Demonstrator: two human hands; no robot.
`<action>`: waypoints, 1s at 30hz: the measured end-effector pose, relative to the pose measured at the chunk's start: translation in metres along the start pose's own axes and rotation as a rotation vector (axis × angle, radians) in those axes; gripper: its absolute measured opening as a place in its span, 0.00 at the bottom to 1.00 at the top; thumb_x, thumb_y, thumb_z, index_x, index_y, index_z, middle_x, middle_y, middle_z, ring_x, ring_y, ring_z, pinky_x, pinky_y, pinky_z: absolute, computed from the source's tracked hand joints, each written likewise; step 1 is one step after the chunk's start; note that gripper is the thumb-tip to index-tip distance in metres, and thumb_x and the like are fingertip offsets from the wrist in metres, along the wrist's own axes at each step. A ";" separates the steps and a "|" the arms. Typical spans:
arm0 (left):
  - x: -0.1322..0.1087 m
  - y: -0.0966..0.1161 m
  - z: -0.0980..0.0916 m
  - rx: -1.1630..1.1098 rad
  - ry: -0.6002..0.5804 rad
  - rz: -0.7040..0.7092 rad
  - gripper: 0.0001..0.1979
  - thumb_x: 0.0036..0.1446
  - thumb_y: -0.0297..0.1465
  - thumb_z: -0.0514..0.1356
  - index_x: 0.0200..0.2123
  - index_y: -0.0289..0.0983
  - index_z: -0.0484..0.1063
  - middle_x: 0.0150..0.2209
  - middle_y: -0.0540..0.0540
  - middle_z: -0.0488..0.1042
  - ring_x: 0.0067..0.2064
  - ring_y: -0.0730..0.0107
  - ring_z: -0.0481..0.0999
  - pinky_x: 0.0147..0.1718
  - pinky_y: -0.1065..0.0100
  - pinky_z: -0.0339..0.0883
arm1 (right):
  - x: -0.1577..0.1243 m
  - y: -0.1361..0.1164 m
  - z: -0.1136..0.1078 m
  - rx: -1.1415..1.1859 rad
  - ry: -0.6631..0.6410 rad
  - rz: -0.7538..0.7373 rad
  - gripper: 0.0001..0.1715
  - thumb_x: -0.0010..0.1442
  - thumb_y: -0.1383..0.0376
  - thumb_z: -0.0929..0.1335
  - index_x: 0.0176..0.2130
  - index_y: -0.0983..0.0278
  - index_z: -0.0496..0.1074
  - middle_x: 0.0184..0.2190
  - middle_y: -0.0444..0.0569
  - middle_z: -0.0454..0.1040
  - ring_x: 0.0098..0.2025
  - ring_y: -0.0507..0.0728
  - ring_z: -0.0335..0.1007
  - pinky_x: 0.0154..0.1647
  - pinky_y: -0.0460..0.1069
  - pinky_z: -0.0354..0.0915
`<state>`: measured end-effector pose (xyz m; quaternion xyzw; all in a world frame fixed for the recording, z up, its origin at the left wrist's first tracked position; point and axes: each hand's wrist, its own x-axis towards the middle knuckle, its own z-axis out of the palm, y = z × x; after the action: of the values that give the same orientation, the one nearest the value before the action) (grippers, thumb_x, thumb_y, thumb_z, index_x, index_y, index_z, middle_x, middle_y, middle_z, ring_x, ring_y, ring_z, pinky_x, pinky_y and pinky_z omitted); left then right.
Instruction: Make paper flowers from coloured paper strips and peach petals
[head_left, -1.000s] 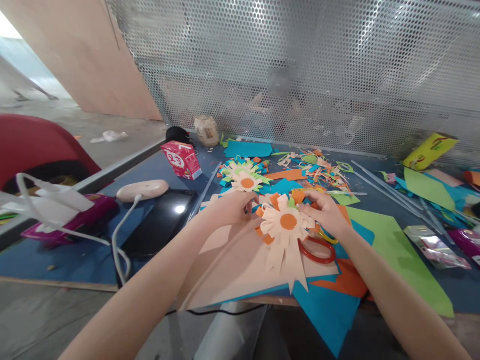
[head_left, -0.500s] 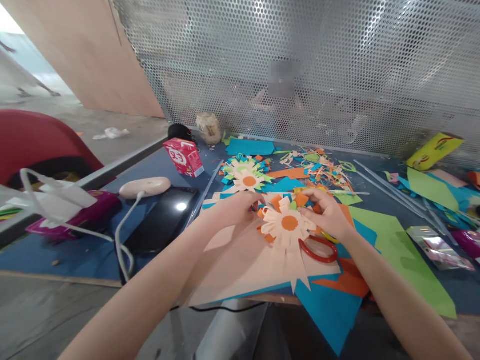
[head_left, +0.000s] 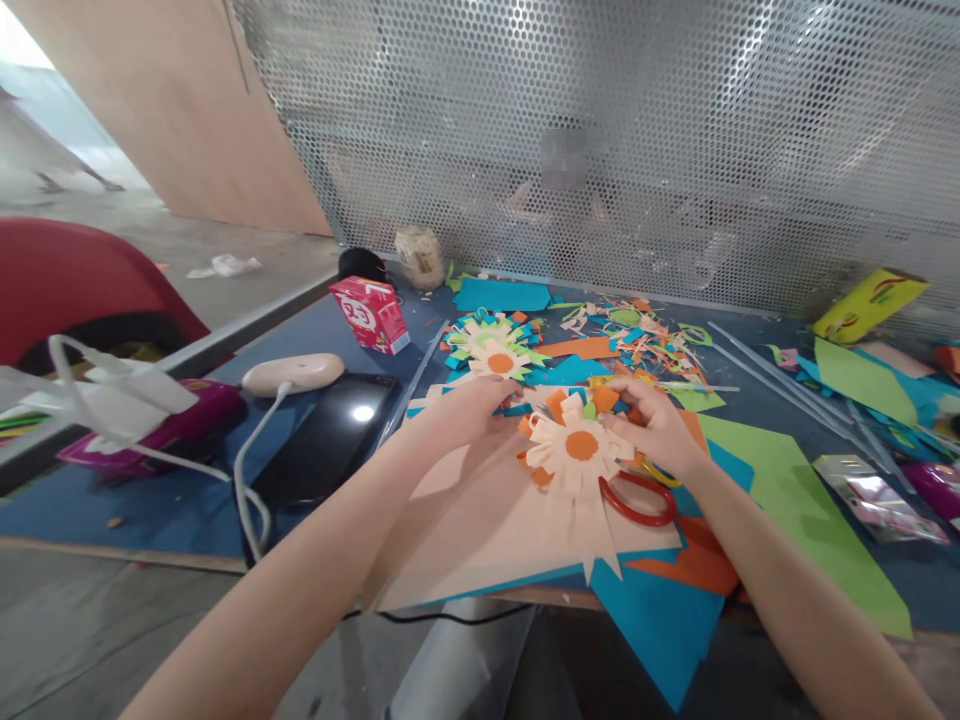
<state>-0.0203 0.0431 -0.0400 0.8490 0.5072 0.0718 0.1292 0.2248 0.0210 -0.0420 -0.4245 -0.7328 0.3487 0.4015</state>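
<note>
A layered paper flower (head_left: 576,475), with pale peach and orange petals and an orange centre, lies over pale peach sheets (head_left: 450,520) at the table's front. At its upper right edge, my right hand (head_left: 656,425) grips the petals between thumb and fingers. Just left of the flower is my left hand (head_left: 476,410), its fingers curled together; whatever they hold is hidden. Red-handled scissors (head_left: 639,500) lie against the flower's right side, blades out of sight. Behind my hands sits a second paper flower (head_left: 499,360) with peach, green and blue petals.
Paper scraps (head_left: 637,335) are heaped at the back, before a perforated metal screen (head_left: 450,120). Left of my arm are a dark phone (head_left: 330,440), a white cabled device (head_left: 294,374) and a pink box (head_left: 371,315). Green paper (head_left: 810,520) lies right.
My left fingertips have drawn slightly up and away from the flower's left edge. The right hand keeps its hold on the flower, which has hardly moved.
</note>
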 end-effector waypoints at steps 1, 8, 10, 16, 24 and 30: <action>0.000 -0.001 0.001 -0.001 0.004 0.001 0.20 0.47 0.22 0.54 0.46 0.34 0.68 0.39 0.42 0.74 0.41 0.63 0.72 0.39 0.67 0.63 | 0.000 0.001 0.000 0.003 -0.003 0.008 0.13 0.50 0.62 0.67 0.38 0.60 0.66 0.36 0.47 0.73 0.40 0.54 0.69 0.38 0.48 0.65; -0.001 -0.008 0.002 -0.055 0.024 0.003 0.25 0.48 0.21 0.52 0.51 0.37 0.65 0.45 0.42 0.73 0.39 0.66 0.73 0.36 0.69 0.65 | 0.001 0.005 0.000 0.049 -0.005 0.075 0.15 0.49 0.61 0.68 0.40 0.61 0.66 0.37 0.48 0.72 0.41 0.55 0.69 0.38 0.49 0.65; 0.000 -0.010 0.002 -0.066 0.027 -0.003 0.27 0.48 0.20 0.51 0.54 0.38 0.63 0.47 0.41 0.72 0.40 0.66 0.73 0.37 0.69 0.64 | 0.001 0.005 0.000 0.052 -0.017 0.082 0.15 0.50 0.62 0.68 0.40 0.61 0.66 0.38 0.48 0.72 0.41 0.55 0.69 0.39 0.49 0.66; 0.002 -0.012 0.001 -0.140 -0.007 -0.004 0.28 0.49 0.20 0.50 0.55 0.35 0.61 0.46 0.43 0.74 0.42 0.67 0.73 0.41 0.69 0.63 | 0.001 0.006 0.000 0.096 -0.040 0.104 0.17 0.49 0.61 0.69 0.41 0.60 0.67 0.40 0.48 0.73 0.41 0.55 0.70 0.38 0.48 0.66; 0.001 -0.011 0.001 -0.152 0.030 0.020 0.27 0.48 0.27 0.55 0.54 0.35 0.61 0.48 0.41 0.71 0.42 0.65 0.72 0.41 0.68 0.63 | 0.002 0.007 -0.001 0.117 -0.074 0.162 0.18 0.48 0.60 0.69 0.41 0.61 0.68 0.39 0.48 0.75 0.38 0.55 0.72 0.36 0.49 0.68; 0.000 -0.004 -0.002 -0.050 0.011 -0.178 0.25 0.48 0.35 0.59 0.50 0.35 0.62 0.44 0.40 0.72 0.45 0.58 0.72 0.37 0.67 0.64 | -0.004 -0.001 0.001 -0.350 -0.202 -0.020 0.16 0.53 0.63 0.66 0.44 0.58 0.70 0.45 0.48 0.74 0.44 0.57 0.71 0.45 0.52 0.66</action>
<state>-0.0238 0.0450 -0.0396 0.7966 0.5795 0.0775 0.1536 0.2248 0.0166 -0.0431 -0.4435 -0.8230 0.2526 0.2495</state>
